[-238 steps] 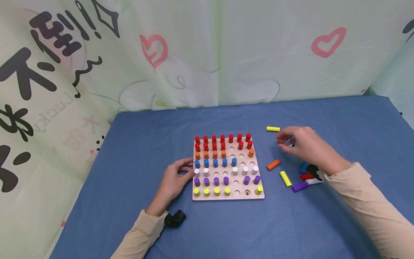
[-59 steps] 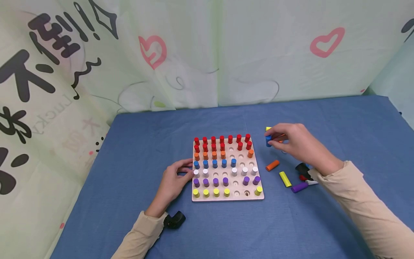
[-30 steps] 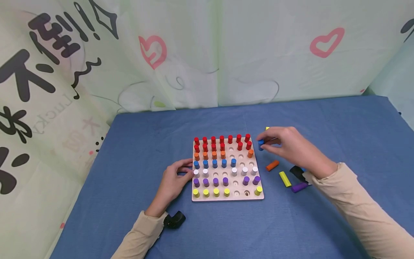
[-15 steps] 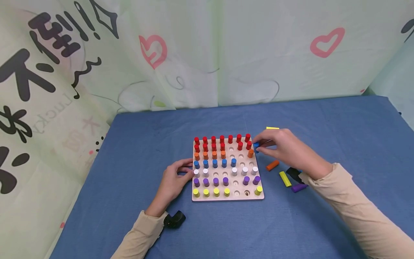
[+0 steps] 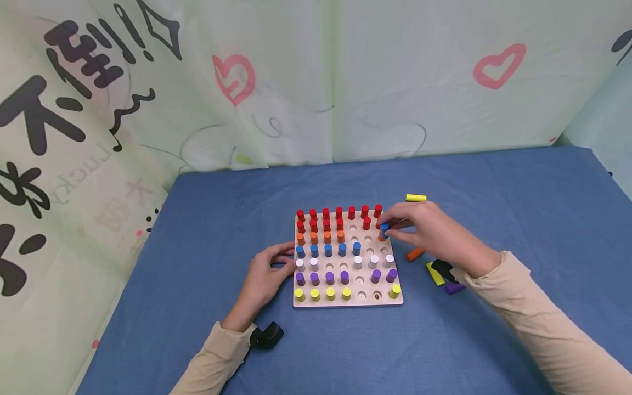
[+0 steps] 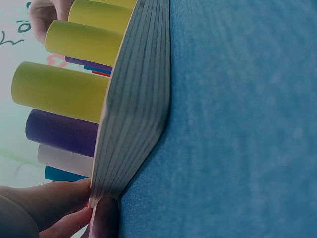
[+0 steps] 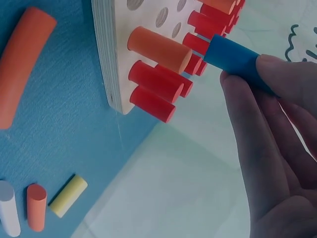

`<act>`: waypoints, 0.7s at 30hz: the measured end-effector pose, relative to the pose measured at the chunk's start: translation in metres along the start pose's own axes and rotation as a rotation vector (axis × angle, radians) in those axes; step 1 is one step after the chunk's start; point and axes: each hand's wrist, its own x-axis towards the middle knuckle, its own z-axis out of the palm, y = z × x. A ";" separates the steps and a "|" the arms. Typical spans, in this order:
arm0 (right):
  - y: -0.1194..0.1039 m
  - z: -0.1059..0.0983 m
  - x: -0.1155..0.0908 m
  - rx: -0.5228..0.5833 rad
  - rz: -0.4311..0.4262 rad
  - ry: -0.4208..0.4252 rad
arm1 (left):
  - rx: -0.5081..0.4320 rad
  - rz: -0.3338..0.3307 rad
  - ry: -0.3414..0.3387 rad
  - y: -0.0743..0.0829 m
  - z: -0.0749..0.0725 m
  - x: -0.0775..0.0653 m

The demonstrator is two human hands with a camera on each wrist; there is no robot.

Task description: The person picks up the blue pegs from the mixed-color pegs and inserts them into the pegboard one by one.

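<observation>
A wooden pegboard [image 5: 368, 286] stands on the blue cloth, its coloured pegs upright in rows, with several bare holes on the right half. My left hand [image 5: 265, 277] holds the board's left edge; in the left wrist view its fingertips pinch the layered side [image 6: 133, 109] beside a blue peg [image 6: 64, 173]. Between thumb and fingers, my right hand [image 5: 429, 227] pinches a blue peg [image 5: 385, 229] above the board's right side. In the right wrist view that blue peg [image 7: 235, 59] is in the air, apart from the orange peg [image 7: 161, 49] standing in the board.
Right of the board lie loose pegs: a yellow one [image 5: 416, 197] at the back, an orange one [image 5: 415, 254], another yellow one [image 5: 435, 274] and a purple one [image 5: 454, 288]. The right wrist view also shows a loose white peg [image 7: 7, 208]. The right forearm covers part of this area.
My right hand has carried the blue peg leftward from the loose pegs to above the board's right side. My left hand has stayed at the board's left edge.
</observation>
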 end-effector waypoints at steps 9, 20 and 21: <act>0.000 0.006 0.002 0.010 -0.011 -0.027 | -0.006 -0.003 0.000 0.000 0.000 0.000; 0.000 0.013 0.005 -0.028 -0.022 -0.054 | 0.000 0.002 0.000 0.000 0.000 0.000; 0.000 0.014 0.005 -0.025 -0.024 -0.056 | -0.001 0.002 0.000 0.000 0.000 0.000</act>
